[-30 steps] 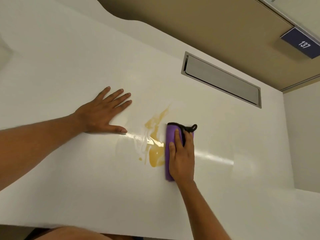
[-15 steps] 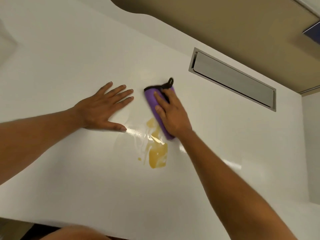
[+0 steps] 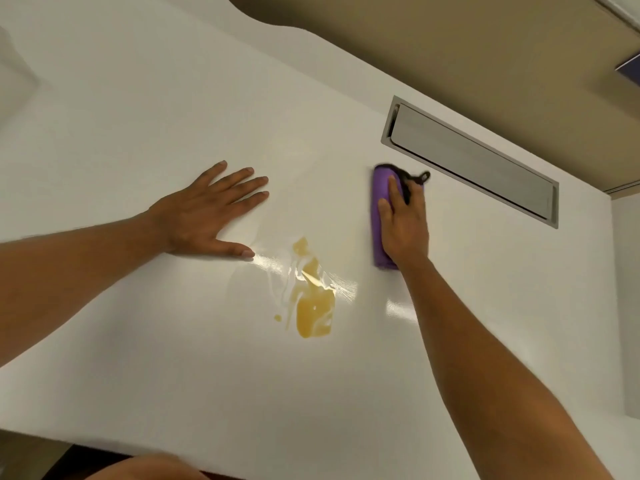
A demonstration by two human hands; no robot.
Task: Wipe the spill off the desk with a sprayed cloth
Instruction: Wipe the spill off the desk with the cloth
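A yellow-brown spill lies on the white desk, with a clear wet film spread around its upper part. My right hand presses flat on a folded purple cloth with a black loop, to the upper right of the spill and apart from it. My left hand rests flat on the desk, fingers spread, left of the spill, its thumb tip at the edge of the wet film.
A grey metal cable hatch is set into the desk just beyond the cloth. A tan wall panel runs behind the desk. The desk's front edge is near the bottom, with my knee below it.
My right hand has swept the cloth from above the spill out to the right, toward the hatch. The upper streak of the spill is gone. My left hand has stayed in place.
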